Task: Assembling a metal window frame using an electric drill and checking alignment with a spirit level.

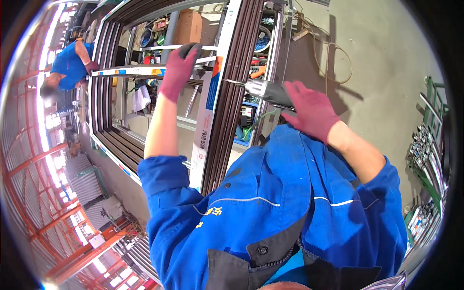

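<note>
My right hand point(314, 113), in a maroon glove, grips a drill-like power driver point(270, 92) with a silver nose and dark body. Its thin bit points left, over the dark brown bars of a large metal frame point(227, 111). My left hand point(180, 70), in a maroon glove with dark fingertips, is above the frame where a crossbar point(145, 71) meets the long side bar. The left fingers are curled together, and what they hold, if anything, is hidden. White film with blue and orange patches covers parts of the bars.
Under the frame are a brown box point(188, 26), a blue bin point(246, 121) and assorted small parts. A tan hose point(345, 63) loops on the floor at right. A co-worker in blue point(70, 65) stands at the frame's far left. Metal profiles point(425, 154) lie on a green rack.
</note>
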Motion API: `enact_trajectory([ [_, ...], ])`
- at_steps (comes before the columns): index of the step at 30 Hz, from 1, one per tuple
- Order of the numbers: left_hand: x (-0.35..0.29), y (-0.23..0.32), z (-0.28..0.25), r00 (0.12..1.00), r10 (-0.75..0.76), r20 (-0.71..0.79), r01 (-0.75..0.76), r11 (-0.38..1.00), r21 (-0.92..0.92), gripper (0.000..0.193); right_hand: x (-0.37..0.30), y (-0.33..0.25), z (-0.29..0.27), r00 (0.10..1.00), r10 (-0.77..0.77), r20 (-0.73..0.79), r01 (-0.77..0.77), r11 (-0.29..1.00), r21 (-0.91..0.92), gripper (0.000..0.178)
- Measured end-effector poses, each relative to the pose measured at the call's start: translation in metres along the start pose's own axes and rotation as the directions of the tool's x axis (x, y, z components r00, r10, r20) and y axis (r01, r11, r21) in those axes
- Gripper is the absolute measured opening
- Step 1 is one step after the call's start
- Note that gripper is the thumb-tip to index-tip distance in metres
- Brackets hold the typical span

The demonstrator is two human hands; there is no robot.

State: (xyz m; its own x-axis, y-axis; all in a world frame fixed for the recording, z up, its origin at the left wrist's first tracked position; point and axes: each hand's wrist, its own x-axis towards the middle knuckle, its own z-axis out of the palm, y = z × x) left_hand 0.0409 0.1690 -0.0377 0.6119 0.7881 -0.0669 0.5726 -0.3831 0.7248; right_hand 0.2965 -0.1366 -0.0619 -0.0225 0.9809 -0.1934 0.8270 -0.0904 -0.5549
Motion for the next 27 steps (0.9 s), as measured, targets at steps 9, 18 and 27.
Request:
enact_trajectory([
  [9, -0.153, -0.006, -0.009, 0.952, -0.153, -0.266, 0.094, 0.971, -0.219, 0.041, 0.011, 0.013, -0.039, 0.999, 0.041, 0.013, -0.043, 0.923, 0.383, 0.075],
  [18, -0.21, 0.045, 0.027, 0.901, 0.057, -0.429, 0.05, 0.971, 0.235, 0.027, 0.182, -0.103, -0.045, 0.702, -0.659, -0.272, 0.661, 0.744, -0.096, 0.07],
  [27, -0.291, 0.063, 0.041, 0.784, -0.097, -0.613, 0.365, 0.871, 0.328, 0.033, 0.255, -0.126, -0.013, 0.721, -0.66, 0.211, 0.684, 0.628, -0.371, 0.068],
])
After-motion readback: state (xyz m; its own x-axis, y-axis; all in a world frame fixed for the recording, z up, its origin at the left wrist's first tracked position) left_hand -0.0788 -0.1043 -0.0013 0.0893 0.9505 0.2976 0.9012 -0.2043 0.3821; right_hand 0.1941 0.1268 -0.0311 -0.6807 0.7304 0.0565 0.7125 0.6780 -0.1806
